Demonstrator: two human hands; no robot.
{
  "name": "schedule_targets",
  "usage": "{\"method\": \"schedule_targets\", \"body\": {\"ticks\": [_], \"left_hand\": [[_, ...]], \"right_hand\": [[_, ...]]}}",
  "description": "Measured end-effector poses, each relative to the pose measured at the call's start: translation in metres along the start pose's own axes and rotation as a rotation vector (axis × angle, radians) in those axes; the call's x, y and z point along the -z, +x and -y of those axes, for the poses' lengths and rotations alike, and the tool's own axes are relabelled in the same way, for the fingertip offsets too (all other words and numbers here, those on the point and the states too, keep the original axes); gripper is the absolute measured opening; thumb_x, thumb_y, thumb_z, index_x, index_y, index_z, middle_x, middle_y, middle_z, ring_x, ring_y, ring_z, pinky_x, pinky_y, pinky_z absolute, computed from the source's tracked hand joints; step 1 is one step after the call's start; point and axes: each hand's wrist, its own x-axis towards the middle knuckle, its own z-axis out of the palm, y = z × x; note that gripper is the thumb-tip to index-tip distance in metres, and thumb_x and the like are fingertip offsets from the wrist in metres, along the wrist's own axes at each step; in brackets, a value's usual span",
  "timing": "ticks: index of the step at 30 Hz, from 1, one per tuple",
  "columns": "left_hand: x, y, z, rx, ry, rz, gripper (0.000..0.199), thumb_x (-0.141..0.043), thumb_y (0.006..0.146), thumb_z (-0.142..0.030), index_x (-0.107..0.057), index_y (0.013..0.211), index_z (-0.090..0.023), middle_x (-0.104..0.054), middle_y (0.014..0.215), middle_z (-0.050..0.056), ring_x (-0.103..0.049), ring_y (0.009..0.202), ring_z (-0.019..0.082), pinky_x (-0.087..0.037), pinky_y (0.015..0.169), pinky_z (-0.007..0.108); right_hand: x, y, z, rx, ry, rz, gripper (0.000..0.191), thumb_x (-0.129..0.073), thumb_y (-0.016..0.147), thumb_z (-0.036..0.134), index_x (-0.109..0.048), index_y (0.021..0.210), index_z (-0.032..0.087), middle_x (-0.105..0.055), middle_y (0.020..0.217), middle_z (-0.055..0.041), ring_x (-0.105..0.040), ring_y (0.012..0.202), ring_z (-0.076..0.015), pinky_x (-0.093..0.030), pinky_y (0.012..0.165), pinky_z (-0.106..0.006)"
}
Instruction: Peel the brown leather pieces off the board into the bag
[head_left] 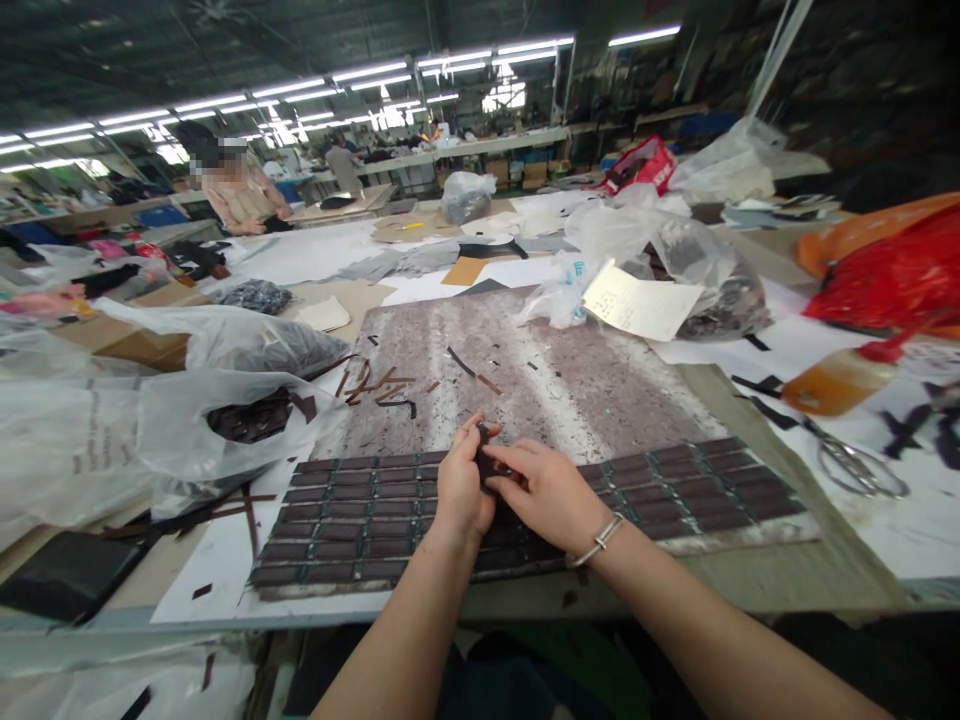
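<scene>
My left hand (pixel 463 478) is closed around a small dark strip-like piece (pixel 486 462), held upright above the board. The fingertips of my right hand (pixel 541 492) pinch the same piece from the right side. What the piece is made of I cannot make out. Just below both hands lie rows of dark brown rectangular pieces (pixel 322 512), laid side by side along the near edge of a worn brownish board (pixel 405 345). My forearms cover the middle of these rows.
At left stands a plastic bag (pixel 247 400) of dark pieces. Brown strips (pixel 375 380) and scraps litter the board. On the right are scissors (pixel 855 462), a bottle of amber liquid (pixel 840 380) and a bag with a handwritten note (pixel 637 303). Another person (pixel 244 190) stands far left.
</scene>
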Motion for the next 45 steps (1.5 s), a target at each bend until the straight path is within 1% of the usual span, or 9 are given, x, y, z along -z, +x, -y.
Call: {"method": "schedule_targets", "body": {"ticks": [6, 9, 13, 18, 21, 24, 29, 34, 45], "left_hand": [[-0.001, -0.001, -0.001, 0.083, -0.079, 0.017, 0.028, -0.047, 0.083, -0.029, -0.049, 0.108, -0.015, -0.058, 0.089, 0.006, -0.051, 0.057, 0.008, -0.039, 0.047, 0.018], [-0.001, -0.004, -0.005, 0.126, -0.065, 0.078, 0.031, -0.054, 0.079, -0.029, -0.049, 0.108, -0.016, -0.056, 0.083, 0.004, -0.049, 0.054, 0.007, -0.034, 0.041, 0.015], [0.001, -0.006, -0.012, 0.084, 0.073, 0.162, 0.042, -0.068, 0.068, -0.021, -0.053, 0.106, -0.016, -0.052, 0.072, 0.001, -0.048, 0.055, 0.006, -0.031, 0.041, 0.013], [0.003, -0.005, -0.012, -0.089, 0.378, 0.121, 0.039, -0.068, 0.066, -0.027, -0.057, 0.101, -0.014, -0.048, 0.053, -0.004, -0.041, 0.044, 0.005, -0.03, 0.04, 0.015], [0.003, -0.004, -0.009, -0.151, 0.572, 0.104, 0.037, -0.067, 0.067, -0.03, -0.059, 0.1, -0.015, -0.044, 0.044, -0.006, -0.037, 0.039, 0.006, -0.029, 0.04, 0.017], [0.006, -0.001, -0.009, -0.22, 0.767, 0.073, 0.031, -0.06, 0.072, -0.033, -0.061, 0.099, -0.018, -0.048, 0.047, -0.005, -0.038, 0.039, 0.007, -0.031, 0.041, 0.019], [0.018, 0.008, -0.022, -0.566, 1.418, 0.044, 0.026, -0.043, 0.081, -0.023, -0.064, 0.097, -0.023, -0.065, 0.087, 0.004, -0.058, 0.079, 0.016, -0.043, 0.077, 0.029], [0.023, 0.003, -0.026, -0.5, 1.97, 0.131, 0.036, -0.036, 0.082, -0.02, -0.064, 0.101, -0.031, -0.06, 0.088, 0.005, -0.058, 0.076, 0.02, -0.044, 0.07, 0.032], [0.02, -0.004, -0.021, -0.477, 2.181, 0.225, 0.041, -0.036, 0.077, -0.016, -0.062, 0.103, -0.034, -0.054, 0.084, 0.005, -0.053, 0.066, 0.017, -0.04, 0.058, 0.027]], "right_hand": [[0.004, -0.001, 0.0, 0.043, -0.027, -0.088, 0.023, -0.041, 0.089, 0.023, -0.064, 0.091, 0.019, -0.061, 0.093, -0.0061, -0.056, 0.086, -0.0143, -0.043, 0.079, -0.025], [0.012, 0.004, -0.008, -0.132, 0.167, -0.247, 0.024, -0.045, 0.087, 0.031, -0.065, 0.082, 0.018, -0.063, 0.073, -0.003, -0.059, 0.071, -0.0143, -0.046, 0.07, -0.025], [0.018, 0.01, -0.023, -0.446, 0.528, -0.274, 0.03, -0.049, 0.082, 0.043, -0.063, 0.08, 0.017, -0.06, 0.055, 0.0006, -0.057, 0.052, -0.0135, -0.047, 0.052, -0.023], [0.021, 0.011, -0.034, -0.435, 0.692, -0.204, 0.032, -0.056, 0.076, 0.042, -0.06, 0.096, 0.017, -0.063, 0.07, -0.0006, -0.061, 0.064, -0.0146, -0.05, 0.058, -0.024], [0.023, 0.01, -0.038, -0.355, 0.588, -0.145, 0.037, -0.058, 0.074, 0.04, -0.06, 0.104, 0.019, -0.064, 0.076, -0.0009, -0.061, 0.067, -0.0143, -0.049, 0.061, -0.025], [0.025, 0.011, -0.046, -0.362, 0.403, -0.076, 0.025, -0.057, 0.074, 0.038, -0.067, 0.087, 0.02, -0.064, 0.064, 0.0002, -0.06, 0.06, -0.0133, -0.047, 0.06, -0.024], [0.027, 0.015, -0.062, -0.458, 0.235, -0.014, 0.022, -0.054, 0.075, 0.037, -0.069, 0.079, 0.021, -0.063, 0.058, 0.0024, -0.06, 0.057, -0.0125, -0.044, 0.057, -0.021], [0.023, 0.019, -0.069, -0.519, 0.156, 0.067, 0.021, -0.054, 0.074, 0.038, -0.069, 0.077, 0.023, -0.062, 0.053, 0.004, -0.059, 0.054, -0.0115, -0.042, 0.056, -0.021], [0.012, 0.024, -0.068, -0.514, 0.065, 0.101, 0.019, -0.054, 0.075, 0.036, -0.07, 0.078, 0.025, -0.063, 0.054, 0.0047, -0.061, 0.059, -0.0115, -0.043, 0.062, -0.02]]}}
